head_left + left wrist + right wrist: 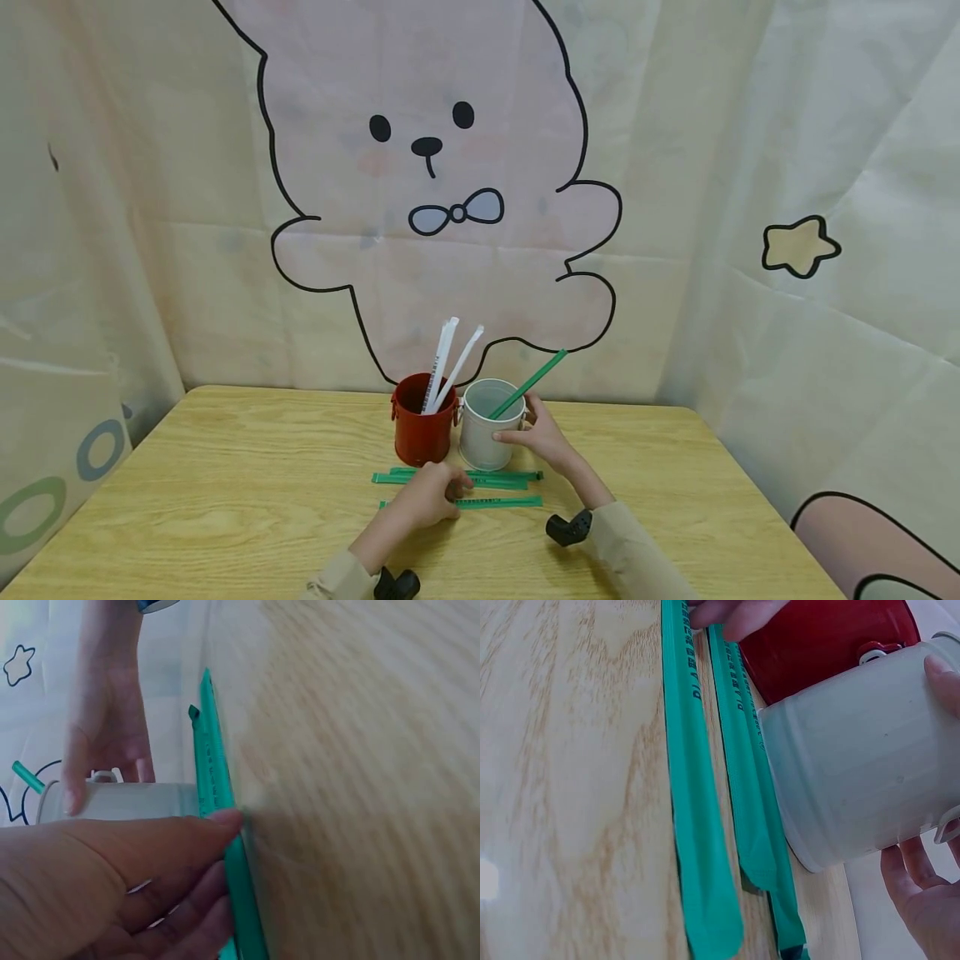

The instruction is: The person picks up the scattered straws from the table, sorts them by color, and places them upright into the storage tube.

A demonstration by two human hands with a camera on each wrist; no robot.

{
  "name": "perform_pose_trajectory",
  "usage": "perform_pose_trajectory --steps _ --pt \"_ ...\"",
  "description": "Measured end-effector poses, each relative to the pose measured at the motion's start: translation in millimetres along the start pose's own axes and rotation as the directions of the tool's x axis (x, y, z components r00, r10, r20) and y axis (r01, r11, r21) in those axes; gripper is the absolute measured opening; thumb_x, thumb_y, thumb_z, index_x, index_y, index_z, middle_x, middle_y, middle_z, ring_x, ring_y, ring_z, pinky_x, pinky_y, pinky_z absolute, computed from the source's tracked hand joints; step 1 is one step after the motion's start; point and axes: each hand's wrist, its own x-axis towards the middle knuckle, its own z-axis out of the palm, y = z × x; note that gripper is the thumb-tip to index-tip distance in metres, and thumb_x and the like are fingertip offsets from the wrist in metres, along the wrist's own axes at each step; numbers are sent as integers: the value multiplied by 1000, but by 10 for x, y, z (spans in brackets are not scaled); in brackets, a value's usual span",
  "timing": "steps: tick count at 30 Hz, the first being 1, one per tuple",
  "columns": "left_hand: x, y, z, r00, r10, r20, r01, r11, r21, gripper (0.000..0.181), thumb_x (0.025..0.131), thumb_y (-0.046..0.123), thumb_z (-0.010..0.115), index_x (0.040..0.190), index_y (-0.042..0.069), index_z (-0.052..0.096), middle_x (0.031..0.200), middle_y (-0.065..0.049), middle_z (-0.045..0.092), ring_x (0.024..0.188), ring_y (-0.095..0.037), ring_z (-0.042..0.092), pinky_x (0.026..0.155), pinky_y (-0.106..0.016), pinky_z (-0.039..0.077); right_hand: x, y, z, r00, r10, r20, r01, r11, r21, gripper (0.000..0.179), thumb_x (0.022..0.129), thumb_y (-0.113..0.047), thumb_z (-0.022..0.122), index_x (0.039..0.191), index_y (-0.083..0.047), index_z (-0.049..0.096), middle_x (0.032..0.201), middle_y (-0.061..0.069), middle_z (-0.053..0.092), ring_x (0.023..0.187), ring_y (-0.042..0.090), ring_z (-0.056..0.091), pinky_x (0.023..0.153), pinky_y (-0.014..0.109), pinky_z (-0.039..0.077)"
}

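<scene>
My left hand (431,497) is over the nearest green paper-wrapped straw (498,502), which lies flat on the table. In the left wrist view the thumb presses that straw's edge, with the other fingers curled on its far side. My right hand (546,435) holds the white bucket (483,442) by its right side, thumb across the front. One green wrapped straw (536,377) leans inside this bucket, sticking out to the upper right. Between the nearest straw and the buckets lie further green straws (735,765), partly overlapping each other.
A red bucket (422,437) stands left of the white one and holds white-wrapped straws (442,358). Both are near the back of the wooden table (277,467). Behind hangs a curtain (652,317) printed with a cartoon animal. A black strap device (567,528) is on the right wrist.
</scene>
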Motion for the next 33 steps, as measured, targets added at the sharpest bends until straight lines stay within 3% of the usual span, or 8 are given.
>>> perform_pose_trajectory --steps 8,12,15,18,24,33 --pt "-37 70 -26 999 -30 -14 31 997 66 26 70 -5 79 95 1 73 82 -6 71 72 -14 62 67 -26 53 13 -1 9 1000 5 6 -5 1000 -3 83 79 -15 78 146 -12 29 147 17 39 136 41 38 106 57 39" --pt "-70 91 -26 999 -31 -27 34 993 113 22 71 -2 79 92 3 74 79 -3 70 70 -11 60 77 -32 52 18 12 8 1000 1 8 -1 1000 -4 83 79 -16 78 146 -12 29 147 17 40 135 40 39 106 56 39" --pt "-87 92 -19 999 -24 -24 27 991 128 19 73 -2 78 90 5 75 78 -1 69 69 -9 58 75 -30 51 13 19 0 1000 -4 8 4 1000 -1 83 79 -16 78 146 -12 29 146 17 40 134 40 39 105 55 41" --pt "-94 87 -8 1000 -28 -4 29 990 140 16 75 -1 77 89 6 75 79 -1 69 71 -9 58 66 -22 50 -1 12 -7 1000 -5 13 5 1000 -2 82 80 -16 77 146 -12 29 146 17 40 134 41 40 103 54 43" --pt "-111 97 -23 998 -57 32 50 981 186 12 79 3 75 88 11 74 81 4 68 72 -5 55 67 -21 49 -14 -16 -17 1000 -8 15 9 1000 -19 81 80 -16 77 146 -12 30 146 17 40 134 40 40 103 54 43" --pt "-153 85 -108 998 -42 41 36 990 140 13 78 1 75 85 12 73 79 3 68 71 -4 56 67 -21 49 -17 -15 -10 1000 -19 23 19 1000 -23 81 81 -16 76 146 -11 29 147 18 39 135 42 39 103 54 43"
